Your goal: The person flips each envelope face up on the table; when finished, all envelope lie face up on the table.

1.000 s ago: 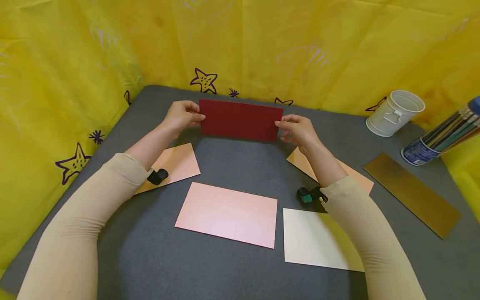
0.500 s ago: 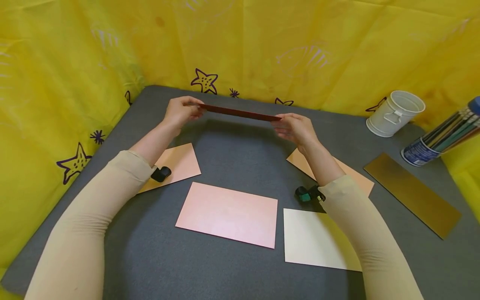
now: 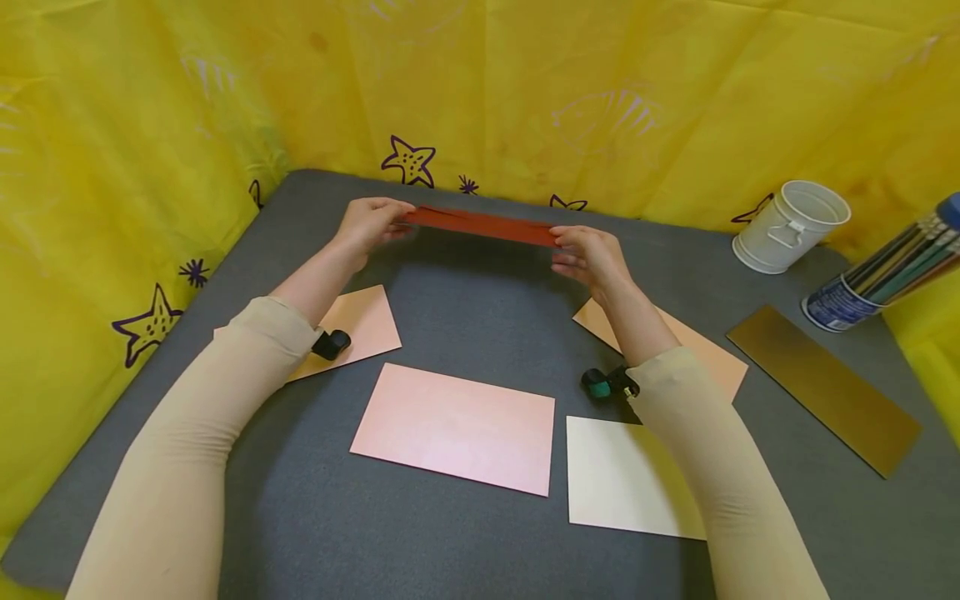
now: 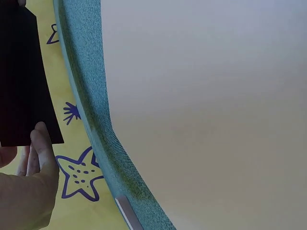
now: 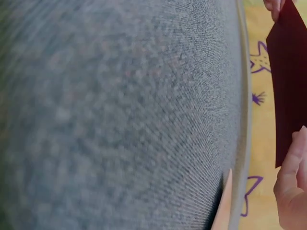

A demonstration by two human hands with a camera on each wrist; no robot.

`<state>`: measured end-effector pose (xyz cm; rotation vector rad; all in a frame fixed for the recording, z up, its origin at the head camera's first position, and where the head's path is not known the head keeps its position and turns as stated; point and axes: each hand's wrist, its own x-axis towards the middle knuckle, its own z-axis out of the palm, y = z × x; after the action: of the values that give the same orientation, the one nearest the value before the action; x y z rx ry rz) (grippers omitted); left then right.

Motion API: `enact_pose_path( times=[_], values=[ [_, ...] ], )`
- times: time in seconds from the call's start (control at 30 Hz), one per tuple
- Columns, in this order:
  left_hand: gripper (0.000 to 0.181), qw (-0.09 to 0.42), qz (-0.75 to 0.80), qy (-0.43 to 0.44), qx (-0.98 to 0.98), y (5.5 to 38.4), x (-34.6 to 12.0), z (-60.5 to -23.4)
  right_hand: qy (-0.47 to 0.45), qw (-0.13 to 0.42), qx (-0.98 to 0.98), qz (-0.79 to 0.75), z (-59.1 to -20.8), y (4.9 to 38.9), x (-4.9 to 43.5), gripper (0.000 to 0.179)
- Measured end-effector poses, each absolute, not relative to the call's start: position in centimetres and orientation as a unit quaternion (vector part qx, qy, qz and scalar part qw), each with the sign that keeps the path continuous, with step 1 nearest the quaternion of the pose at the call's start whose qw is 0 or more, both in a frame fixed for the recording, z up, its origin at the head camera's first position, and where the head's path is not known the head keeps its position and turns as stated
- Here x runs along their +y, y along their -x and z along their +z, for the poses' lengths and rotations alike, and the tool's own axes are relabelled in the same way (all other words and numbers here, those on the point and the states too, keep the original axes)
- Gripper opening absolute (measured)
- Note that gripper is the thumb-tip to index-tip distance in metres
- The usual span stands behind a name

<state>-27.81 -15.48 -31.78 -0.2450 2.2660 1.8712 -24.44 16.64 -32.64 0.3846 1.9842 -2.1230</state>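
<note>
A thin rectangular red board (image 3: 483,227) is held above the far part of the table, tilted so that only a narrow orange-red face shows in the head view. My left hand (image 3: 369,223) pinches its left end between thumb and fingers. At the opposite end, my right hand (image 3: 594,254) grips it the same way. From the left wrist, the board (image 4: 24,81) looks almost black, with the left hand's (image 4: 33,187) fingertips on its edge. The right wrist view has it dark red (image 5: 290,81), above the right hand (image 5: 293,191).
On the grey table (image 3: 480,325) lie a pink board (image 3: 453,429), a cream board (image 3: 622,479), a brown board (image 3: 825,392) and peach boards at left (image 3: 367,321) and right (image 3: 697,350). A white can (image 3: 780,229) and a blue tin (image 3: 840,300) of brushes stand at back right.
The red board has turned in both hands: its dark red face showed first, then only its edge, and now a narrow orange-red face. Both forearms have shifted slightly inward.
</note>
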Motion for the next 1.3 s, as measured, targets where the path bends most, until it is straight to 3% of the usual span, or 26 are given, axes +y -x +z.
enact_pose_path(
  times=[0.47,0.63,1.3],
  values=[
    [0.046,0.127,0.643,0.094,0.749,28.8,-15.4,-32.1,-0.147,0.104,0.63,-0.755,-33.2,25.4,15.9,0.059],
    [0.05,0.109,0.63,0.099,0.763,29.7,-15.1,-32.3,-0.168,0.097,0.621,-0.759,-32.6,25.8,15.6,0.055],
    [0.037,0.043,0.518,0.167,0.838,31.0,-13.5,-33.0,-0.236,0.086,0.622,-0.742,-34.2,28.4,14.6,0.05]
  ],
)
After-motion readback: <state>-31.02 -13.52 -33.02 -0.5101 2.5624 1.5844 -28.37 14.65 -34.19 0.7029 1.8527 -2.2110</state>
